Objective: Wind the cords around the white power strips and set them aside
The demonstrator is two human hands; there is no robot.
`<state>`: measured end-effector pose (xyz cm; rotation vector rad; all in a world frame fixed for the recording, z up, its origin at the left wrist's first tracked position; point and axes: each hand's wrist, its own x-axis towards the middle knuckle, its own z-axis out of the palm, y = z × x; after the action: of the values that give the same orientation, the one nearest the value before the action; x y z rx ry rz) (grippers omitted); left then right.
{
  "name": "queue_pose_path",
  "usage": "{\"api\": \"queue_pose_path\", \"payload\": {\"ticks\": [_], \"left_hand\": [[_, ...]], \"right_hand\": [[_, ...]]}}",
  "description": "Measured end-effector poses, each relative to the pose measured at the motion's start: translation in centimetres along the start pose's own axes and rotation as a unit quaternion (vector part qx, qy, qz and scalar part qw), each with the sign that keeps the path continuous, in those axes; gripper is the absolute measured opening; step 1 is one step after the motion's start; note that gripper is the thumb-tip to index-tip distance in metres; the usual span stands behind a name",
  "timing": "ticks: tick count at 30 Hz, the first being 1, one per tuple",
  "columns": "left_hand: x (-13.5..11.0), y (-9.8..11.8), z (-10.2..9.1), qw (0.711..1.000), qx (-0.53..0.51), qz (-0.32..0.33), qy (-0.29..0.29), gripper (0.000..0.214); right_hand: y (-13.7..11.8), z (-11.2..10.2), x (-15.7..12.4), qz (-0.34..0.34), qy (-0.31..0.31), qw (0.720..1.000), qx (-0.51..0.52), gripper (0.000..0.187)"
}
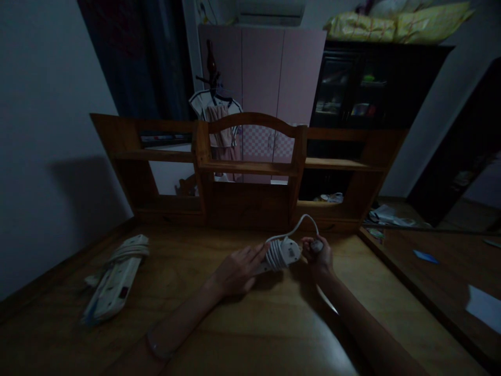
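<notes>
A white power strip (284, 254) with its cord wound round it lies on the wooden desk (250, 318), just in front of the shelf unit. My left hand (238, 270) holds its near end, fingers closed round the body. My right hand (319, 256) is closed on the plug end of the cord, to the right of the strip. A loop of cord (303, 223) arches up between the strip and that hand.
A second white power strip (113, 284) with bundled cord lies at the desk's left. A wooden shelf unit (250, 167) stands along the desk's back edge. Papers (483, 308) lie on a lower surface at the right. Cabinets stand behind.
</notes>
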<state>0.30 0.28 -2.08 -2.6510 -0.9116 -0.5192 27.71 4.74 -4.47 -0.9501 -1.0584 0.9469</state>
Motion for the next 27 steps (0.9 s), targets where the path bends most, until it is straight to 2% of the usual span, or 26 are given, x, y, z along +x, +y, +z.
{"api": "queue_pose_path", "payload": {"ticks": [3, 6, 12, 20, 27], "left_hand": [[-0.1, -0.4, 0.0, 0.999, 0.015, -0.034, 0.006, 0.089], [-0.1, -0.6, 0.0, 0.999, 0.017, -0.038, 0.024, 0.083], [0.1, -0.3, -0.6, 0.997, 0.022, -0.066, 0.046, 0.080], [0.1, -0.5, -0.3, 0.991, 0.032, -0.118, 0.048, 0.085], [0.2, -0.5, -0.5, 0.988, 0.042, -0.147, 0.018, 0.086]], "right_hand": [[0.0, -0.5, 0.4, 0.018, 0.030, 0.999, 0.028, 0.044], [0.1, -0.6, 0.7, 0.031, 0.044, 0.998, 0.030, 0.044], [1.0, -0.4, 1.1, 0.050, 0.057, 0.997, -0.028, 0.043], [1.7, -0.5, 0.8, -0.014, 0.062, 0.987, -0.145, 0.019], [2.0, -0.6, 0.2, -0.058, 0.045, 0.967, -0.245, 0.023]]}}
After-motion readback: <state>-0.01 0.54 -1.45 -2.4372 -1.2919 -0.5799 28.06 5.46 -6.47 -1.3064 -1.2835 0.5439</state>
